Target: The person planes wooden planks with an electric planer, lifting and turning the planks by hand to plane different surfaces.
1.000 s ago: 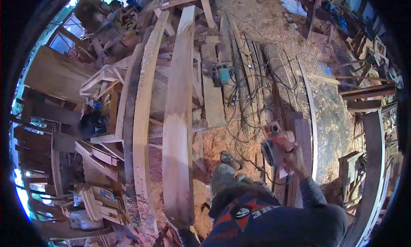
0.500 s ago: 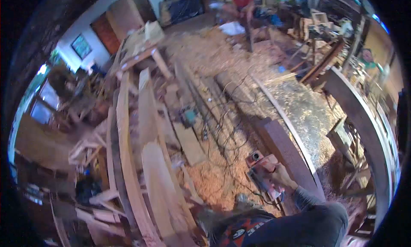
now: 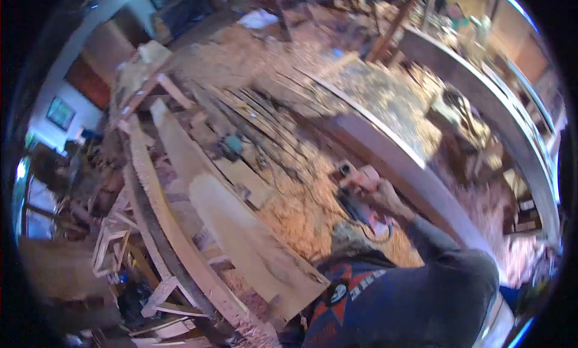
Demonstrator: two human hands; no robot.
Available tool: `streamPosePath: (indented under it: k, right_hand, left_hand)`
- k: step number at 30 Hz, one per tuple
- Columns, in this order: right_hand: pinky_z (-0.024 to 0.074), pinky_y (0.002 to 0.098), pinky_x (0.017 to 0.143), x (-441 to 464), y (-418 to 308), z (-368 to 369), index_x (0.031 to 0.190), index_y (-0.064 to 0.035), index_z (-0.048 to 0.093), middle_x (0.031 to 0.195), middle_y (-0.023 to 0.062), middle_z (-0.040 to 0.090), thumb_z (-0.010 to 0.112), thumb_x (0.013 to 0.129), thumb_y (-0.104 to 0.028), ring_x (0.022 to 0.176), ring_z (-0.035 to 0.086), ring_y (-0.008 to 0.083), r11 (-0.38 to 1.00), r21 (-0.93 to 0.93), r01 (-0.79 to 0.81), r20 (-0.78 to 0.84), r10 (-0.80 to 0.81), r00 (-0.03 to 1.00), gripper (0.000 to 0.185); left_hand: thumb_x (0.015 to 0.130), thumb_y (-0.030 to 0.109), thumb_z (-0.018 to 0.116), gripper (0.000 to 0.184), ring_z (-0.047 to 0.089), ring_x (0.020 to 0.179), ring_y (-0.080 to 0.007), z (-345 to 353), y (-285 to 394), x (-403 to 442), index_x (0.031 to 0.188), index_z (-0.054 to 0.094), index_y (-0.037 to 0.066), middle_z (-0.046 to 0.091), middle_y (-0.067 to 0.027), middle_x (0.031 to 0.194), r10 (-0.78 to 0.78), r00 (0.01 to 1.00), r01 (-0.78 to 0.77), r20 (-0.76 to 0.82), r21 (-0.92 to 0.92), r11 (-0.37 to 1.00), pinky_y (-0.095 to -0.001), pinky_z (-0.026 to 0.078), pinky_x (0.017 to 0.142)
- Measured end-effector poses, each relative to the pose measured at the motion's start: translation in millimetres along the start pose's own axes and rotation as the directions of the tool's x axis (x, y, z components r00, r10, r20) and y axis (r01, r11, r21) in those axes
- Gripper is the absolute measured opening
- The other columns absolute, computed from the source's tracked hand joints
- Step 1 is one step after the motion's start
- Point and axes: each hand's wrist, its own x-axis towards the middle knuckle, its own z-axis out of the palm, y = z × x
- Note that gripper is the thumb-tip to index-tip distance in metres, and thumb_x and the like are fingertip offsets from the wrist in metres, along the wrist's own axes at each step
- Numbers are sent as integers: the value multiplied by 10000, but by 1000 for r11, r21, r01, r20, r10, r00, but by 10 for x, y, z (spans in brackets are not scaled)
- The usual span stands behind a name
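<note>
My right hand (image 3: pixel 390 198) is closed around the handle of a red electric planer (image 3: pixel 361 180), which has a dark round port at its far end. The planer is beside a long dark-brown beam (image 3: pixel 385 144); blur hides whether the two touch. Below it, pale wood shavings (image 3: pixel 301 227) cover the ground. A dark grey sleeve leads from the hand back to my shoulder. My left hand is out of view.
Long planks (image 3: pixel 232 221) lie to the left on a wooden support. A green power tool (image 3: pixel 230 146) sits among boards and cords ahead. To the right stands another long beam (image 3: pixel 481 83). Wood scraps are piled at the far right.
My view has turned to the right and tilted, so the planks and beam appear shifted and slanted. The planer stays in my right hand, slightly higher in view.
</note>
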Motion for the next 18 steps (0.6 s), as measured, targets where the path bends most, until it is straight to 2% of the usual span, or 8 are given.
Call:
streamPosePath:
  k: [2, 5, 8, 10, 13, 15, 17, 18]
  right_hand:
    - [435, 263, 546, -355, -65, 186, 898, -33, 694, 691, -24, 591, 732, 771, -176, 607, 532, 78, 997, 24, -70, -74, 71, 995, 195]
    - [434, 260, 553, -825, -247, 511, 905, -33, 697, 713, -21, 601, 742, 774, -199, 615, 536, 76, 971, 51, -234, -92, 237, 967, 216]
    - [435, 266, 550, -1148, -102, 624, 917, -28, 700, 721, -16, 606, 744, 783, -201, 612, 530, 76, 959, 133, -249, -66, 259, 964, 223]
    - [430, 270, 531, -1348, -98, 723, 924, -16, 696, 721, -14, 605, 746, 786, -189, 589, 519, 73, 983, 1, -186, -128, 185, 974, 226]
    - [430, 268, 524, -1637, -209, 796, 930, -18, 696, 709, -9, 603, 746, 787, -189, 578, 517, 76, 967, 67, -247, -156, 255, 954, 228]
    - [433, 264, 527, -1720, -112, 803, 931, -19, 695, 713, -10, 606, 744, 786, -183, 581, 524, 76, 965, 56, -256, -168, 261, 951, 224]
    - [436, 260, 529, -1749, -127, 813, 932, -20, 694, 717, -11, 609, 741, 785, -178, 584, 530, 76, 969, 52, -243, -168, 248, 954, 221]
    - [442, 260, 532, -1778, -191, 818, 931, -22, 693, 713, -10, 610, 737, 784, -170, 586, 539, 77, 962, 75, -262, -177, 271, 946, 213]
  left_hand:
    - [809, 265, 733, 527, 582, 1098, -360, -333, -113, 37, 1212, 529, -6, 590, -211, 1182, 119, 988, -118, 95, -19, 993, -473, 484, 953]
    - [801, 253, 741, 528, 584, 1094, -366, -733, -326, 117, 1207, 530, -10, 591, -215, 1181, 325, 924, -318, 200, -69, 946, -476, 486, 949]
    - [792, 241, 749, 529, 587, 1090, -372, -947, -398, 212, 1203, 532, -13, 591, -219, 1181, 485, 826, -464, 289, -141, 874, -480, 488, 946]
    - [786, 233, 754, 530, 589, 1087, -376, -1019, -413, 271, 1199, 533, -15, 591, -222, 1180, 568, 758, -542, 321, -176, 822, -483, 489, 943]
    - [778, 221, 762, 532, 591, 1083, -381, -1089, -437, 369, 1195, 535, -18, 591, -227, 1179, 678, 640, -631, 362, -255, 732, -487, 491, 939]
    - [772, 213, 768, 533, 593, 1080, -385, -1067, -367, 413, 1192, 536, -20, 591, -230, 1179, 638, 630, -580, 442, -278, 766, -489, 492, 937]
    - [749, 214, 738, 412, 640, 1001, -328, -1041, -213, 439, 1071, 635, -22, 653, -195, 1084, 501, 659, -429, 561, -267, 863, -432, 520, 872]
    - [733, 196, 750, 449, 635, 1015, -316, -971, -25, 399, 1101, 620, -25, 644, -198, 1105, 413, 749, -408, 518, -131, 904, -431, 519, 877]
